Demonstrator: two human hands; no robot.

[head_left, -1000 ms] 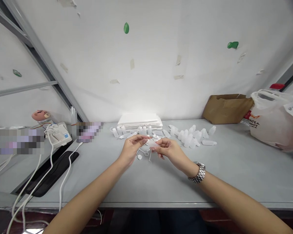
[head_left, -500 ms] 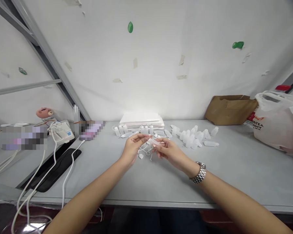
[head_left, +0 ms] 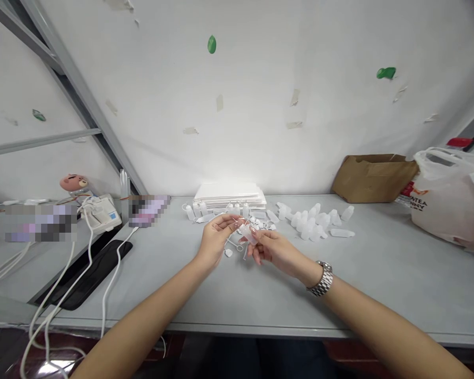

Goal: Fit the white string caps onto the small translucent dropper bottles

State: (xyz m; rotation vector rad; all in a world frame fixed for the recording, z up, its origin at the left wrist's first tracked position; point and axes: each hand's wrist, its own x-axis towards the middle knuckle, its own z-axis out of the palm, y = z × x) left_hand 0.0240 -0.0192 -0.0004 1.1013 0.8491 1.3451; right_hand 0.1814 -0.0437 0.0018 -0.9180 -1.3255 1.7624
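A small translucent bottle point(head_left: 248, 235) is held in the fingers of my right hand point(head_left: 274, 250), tilted, its top toward the left. My left hand point(head_left: 217, 239) pinches at the top end of this bottle; what sits between its fingertips is too small to make out. White caps with looped straps point(head_left: 239, 248) lie on the grey table point(head_left: 237, 300) just below and behind my fingers. Several capped bottles point(head_left: 190, 212) stand in front of a stack of white paper point(head_left: 229, 193). To the right lies a cluster of translucent bottles point(head_left: 308, 226), with one bottle point(head_left: 342, 233) lying apart.
At the back right are a brown cardboard box point(head_left: 373, 179) and a white plastic bag point(head_left: 446, 200). On the left lie a phone point(head_left: 147, 210) on a cable, a black flat object point(head_left: 97, 273), a white power strip point(head_left: 101, 213) and several white cables.
The bottle has turned in my right hand and shows more of its body. My right fingers have shifted their hold, uncovering more caps behind them. My left hand stays almost in place.
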